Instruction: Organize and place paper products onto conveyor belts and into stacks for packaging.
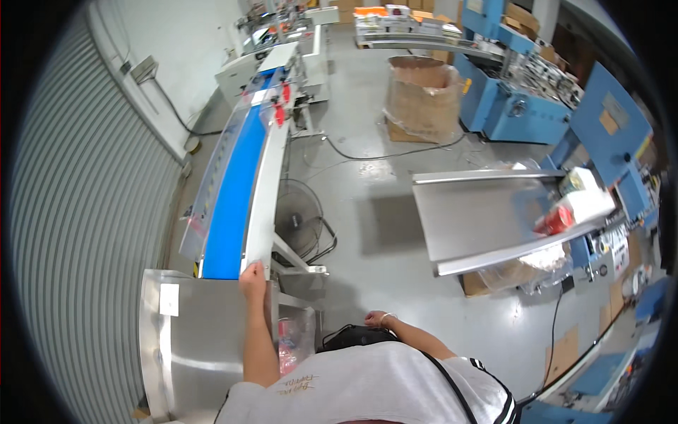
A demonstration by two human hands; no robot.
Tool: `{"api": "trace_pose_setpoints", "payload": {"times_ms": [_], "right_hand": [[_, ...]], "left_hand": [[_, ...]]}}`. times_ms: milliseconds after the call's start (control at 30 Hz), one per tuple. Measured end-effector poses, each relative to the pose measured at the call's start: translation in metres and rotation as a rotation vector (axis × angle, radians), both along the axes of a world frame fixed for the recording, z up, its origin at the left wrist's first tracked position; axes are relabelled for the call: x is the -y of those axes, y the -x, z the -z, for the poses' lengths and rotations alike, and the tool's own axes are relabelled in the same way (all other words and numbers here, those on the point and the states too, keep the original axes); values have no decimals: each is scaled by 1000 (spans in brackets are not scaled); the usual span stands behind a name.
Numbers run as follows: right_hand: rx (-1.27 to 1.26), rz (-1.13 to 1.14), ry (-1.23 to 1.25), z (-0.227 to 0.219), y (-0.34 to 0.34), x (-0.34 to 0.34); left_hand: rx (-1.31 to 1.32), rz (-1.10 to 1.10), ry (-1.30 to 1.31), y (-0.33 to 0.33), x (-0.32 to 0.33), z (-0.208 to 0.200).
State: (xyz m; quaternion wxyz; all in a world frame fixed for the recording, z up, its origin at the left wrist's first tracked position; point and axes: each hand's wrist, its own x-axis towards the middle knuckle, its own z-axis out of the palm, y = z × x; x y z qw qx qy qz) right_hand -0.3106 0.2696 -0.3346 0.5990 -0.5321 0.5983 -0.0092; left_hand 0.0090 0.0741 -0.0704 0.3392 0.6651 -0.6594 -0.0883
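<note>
A long conveyor with a blue belt (236, 184) runs away from me on the left, with a pale side rail (263, 205) along its right edge. My left hand (253, 278) is closed at the near end of that rail, its curled fingers against the corner. Below the belt's end lies a stainless-steel table (212, 339), beside my left forearm. My right hand (376, 318) hangs in front of my body with the fingers curled, next to a black bag (353, 338) at my waist. Nothing shows in it.
A floor fan (300, 219) stands right of the conveyor. Farther right, a metal chute (480, 219) holds white and red packs (575, 205) by a blue machine (611, 120). A large carton (422, 99) stands beyond. A cable (388, 157) crosses the floor.
</note>
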Motion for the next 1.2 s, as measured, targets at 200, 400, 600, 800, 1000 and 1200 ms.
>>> {"api": "trace_pose_setpoints", "payload": {"times_ms": [200,400,600,800,1000,1200], "right_hand": [[208,380,147,62,56,-176],[-266,345,-129,48,99,-315],[-264,931,-346,11,150,-419],[34,1670,-191,-30,155,-488],[171,1962,-81,-19,108,-541],[-156,1570,300,73,5,-649]], "left_hand": [[121,-5,-62,-4,4,12],[82,109,214,77,-71,14],[-215,420,233,248,-183,-11],[-286,787,361,401,-245,-66],[-173,887,272,497,-215,-37],[155,864,80,542,-208,-16]]}}
